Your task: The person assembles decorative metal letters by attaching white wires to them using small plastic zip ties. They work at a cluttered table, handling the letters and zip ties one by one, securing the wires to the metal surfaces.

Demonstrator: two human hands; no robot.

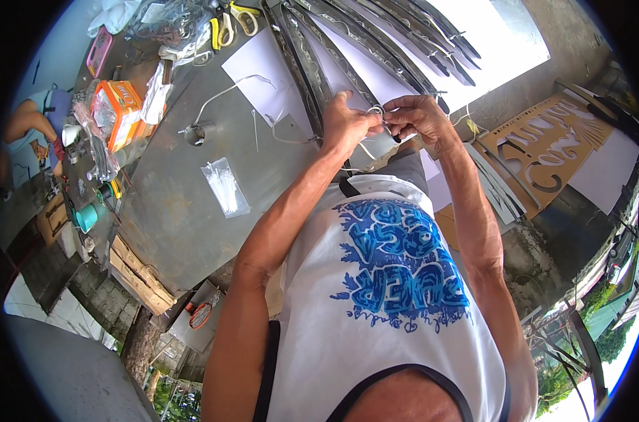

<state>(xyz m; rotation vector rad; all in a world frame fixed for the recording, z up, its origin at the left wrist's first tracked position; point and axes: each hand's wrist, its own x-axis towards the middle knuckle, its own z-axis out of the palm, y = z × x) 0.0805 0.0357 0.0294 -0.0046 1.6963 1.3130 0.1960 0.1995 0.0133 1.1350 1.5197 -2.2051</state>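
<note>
My left hand (347,125) and my right hand (416,121) meet at the near end of a long black strip (351,81). Fingers of both are closed in a pinch around a thin white wire (376,110), which makes a small loop between them. Whether it is a wire or a cable tie is hard to tell at this size. Several more black strips (397,60) with thin wires along them fan out beyond my hands. A clear bag of white cable ties (225,187) lies on the grey table, left of my left forearm.
White sheets (246,67) lie beneath the strips. Yellow-handled scissors (246,20), an orange box (119,105) and a pink phone (99,53) are at the far left. A cut-out brown board (537,151) stands to the right. Another person's arm (35,123) shows at the left edge.
</note>
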